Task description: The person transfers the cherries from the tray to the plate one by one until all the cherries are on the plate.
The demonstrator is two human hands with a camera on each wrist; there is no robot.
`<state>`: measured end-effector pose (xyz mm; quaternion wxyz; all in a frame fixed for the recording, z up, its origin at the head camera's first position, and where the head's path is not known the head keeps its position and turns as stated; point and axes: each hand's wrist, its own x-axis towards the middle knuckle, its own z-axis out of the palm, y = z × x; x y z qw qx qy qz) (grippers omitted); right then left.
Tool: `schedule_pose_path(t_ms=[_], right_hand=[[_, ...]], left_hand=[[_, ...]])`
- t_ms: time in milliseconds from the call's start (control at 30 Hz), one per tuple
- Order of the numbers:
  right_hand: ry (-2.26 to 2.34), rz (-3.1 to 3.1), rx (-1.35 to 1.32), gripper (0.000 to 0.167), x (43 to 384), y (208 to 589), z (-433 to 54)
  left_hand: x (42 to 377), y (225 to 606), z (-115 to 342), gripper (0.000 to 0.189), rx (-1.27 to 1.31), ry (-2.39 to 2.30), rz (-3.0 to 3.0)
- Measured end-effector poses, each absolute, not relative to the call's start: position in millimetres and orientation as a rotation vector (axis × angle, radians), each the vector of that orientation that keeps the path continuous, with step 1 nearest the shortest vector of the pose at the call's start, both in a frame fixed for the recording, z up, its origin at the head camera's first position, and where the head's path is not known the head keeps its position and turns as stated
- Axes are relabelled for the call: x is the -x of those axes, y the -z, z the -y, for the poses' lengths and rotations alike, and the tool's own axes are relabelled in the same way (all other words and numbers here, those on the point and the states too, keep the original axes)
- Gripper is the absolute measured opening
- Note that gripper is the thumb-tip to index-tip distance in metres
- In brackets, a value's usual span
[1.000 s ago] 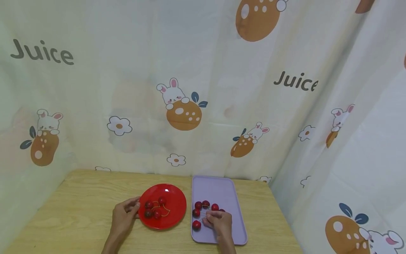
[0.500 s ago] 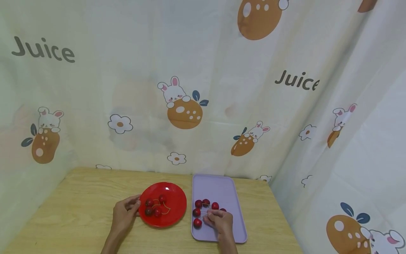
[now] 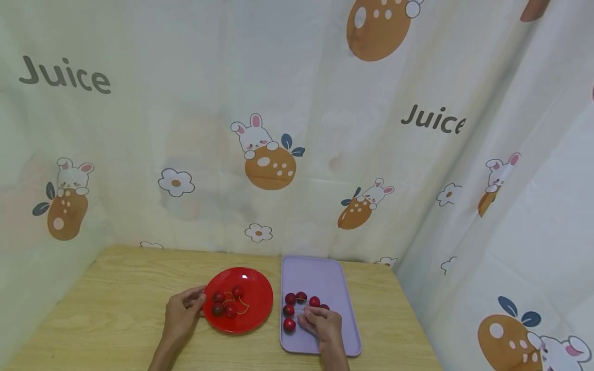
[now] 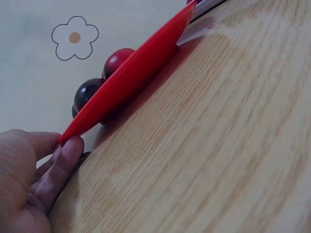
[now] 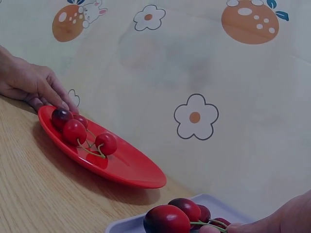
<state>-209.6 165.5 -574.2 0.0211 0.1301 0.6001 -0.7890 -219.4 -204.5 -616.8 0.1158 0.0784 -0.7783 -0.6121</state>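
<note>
My left hand (image 3: pixel 180 314) grips the left rim of a red plate (image 3: pixel 257 309), thumb on top and fingers underneath in the left wrist view. Several dark red cherries (image 5: pixel 74 132) with green stems lie on the plate's left part. On the lilac tray (image 3: pixel 311 273) to the right, more cherries (image 3: pixel 290 324) lie in its nearer half. Over them, my right hand (image 3: pixel 325 325) pinches a thin green cherry stem (image 5: pixel 199 224) between thumb and finger. The cherries at its end look low, at tray level. The hand partly hides the fruit behind it.
Plate and tray stand side by side on a light wooden table (image 3: pixel 139 288), a narrow strip of wood between them. A printed curtain (image 3: pixel 204 129) hangs along the back edge and both sides.
My right hand has shifted very slightly to the right, and the nearest cherry on the tray has moved a little with it. My left hand stays on the plate's rim.
</note>
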Motion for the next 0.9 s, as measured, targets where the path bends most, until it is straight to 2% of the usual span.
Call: schedule_pose_path(t_ms=[367, 667, 900], right_hand=[[2.437, -1.838, -0.405, 0.026, 209.9, 572.0, -166.4], [2.444, -1.818, -0.364, 0.038, 212.6, 567.5, -166.3], [2.461, -1.762, -0.381, 0.038, 212.2, 567.0, -165.9]], left_hand=[[219.2, 615.4, 204.4, 0.032, -0.259, 1.797, 2.293], [218.3, 614.2, 203.0, 0.031, -0.222, 1.812, 2.258], [218.4, 614.2, 203.1, 0.032, -0.249, 1.810, 2.278]])
